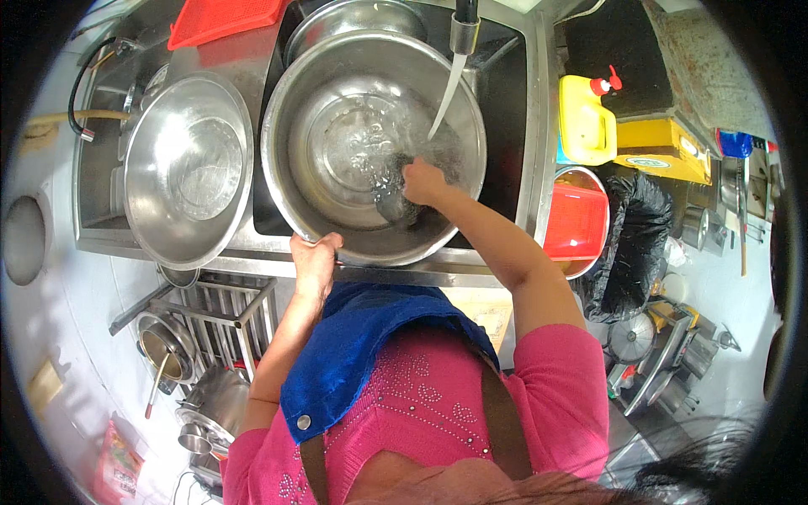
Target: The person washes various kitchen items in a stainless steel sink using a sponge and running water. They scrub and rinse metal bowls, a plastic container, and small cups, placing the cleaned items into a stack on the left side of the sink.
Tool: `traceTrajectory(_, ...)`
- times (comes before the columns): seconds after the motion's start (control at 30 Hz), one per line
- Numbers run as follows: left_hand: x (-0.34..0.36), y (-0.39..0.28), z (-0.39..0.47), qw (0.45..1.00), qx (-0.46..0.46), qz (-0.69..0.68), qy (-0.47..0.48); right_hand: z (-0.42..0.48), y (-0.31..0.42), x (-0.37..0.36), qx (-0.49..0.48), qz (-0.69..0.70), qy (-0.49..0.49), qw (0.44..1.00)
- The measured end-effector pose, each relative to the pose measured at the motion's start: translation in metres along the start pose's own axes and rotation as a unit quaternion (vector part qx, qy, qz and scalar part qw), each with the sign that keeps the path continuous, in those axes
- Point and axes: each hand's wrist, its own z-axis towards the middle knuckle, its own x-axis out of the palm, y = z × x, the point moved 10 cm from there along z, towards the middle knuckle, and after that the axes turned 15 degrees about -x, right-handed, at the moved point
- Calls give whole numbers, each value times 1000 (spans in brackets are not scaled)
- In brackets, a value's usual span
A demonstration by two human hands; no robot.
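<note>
A large stainless-steel basin (pixel 297 189) sits over the sink, with a little water in its bottom. My left hand (pixel 315 255) grips its near rim, thumb on top. Inside the basin, toward the right, my right hand (pixel 424 182) is curled with the fingers bent. A dark blurred patch lies under and beside it; whether that is a scrubber or only shadow I cannot tell. From the tap (pixel 465 36), a stream of water (pixel 447 98) runs into the basin just beyond my right hand.
Left of the basin, another steel bowl (pixel 189 170) leans tilted on the sink's divider. Behind stand a further steel basin (pixel 360 22) and a red plastic basket (pixel 224 22). To the right are a yellow pump jug (pixel 587 120), a red basket (pixel 574 221) in a bucket and a black bin bag (pixel 631 240).
</note>
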Motion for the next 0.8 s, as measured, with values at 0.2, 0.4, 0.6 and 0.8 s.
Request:
traceTrajectory(0.2, 3, 3, 5, 1000, -18, 7, 15, 33, -31, -41, 32, -49, -124, 990)
traceTrajectory(0.4, -4, 4, 2, 999, -28, 36, -7, 39, 40, -29, -45, -88, -198, 975)
traceTrajectory(0.6, -10, 9, 5, 999, -28, -22, 0, 106, 52, -80, -36, -21, -84, 996)
traceTrajectory(0.8, -14, 9, 4, 999, -25, -30, -11, 89, 108, -57, -66, -81, -144, 984)
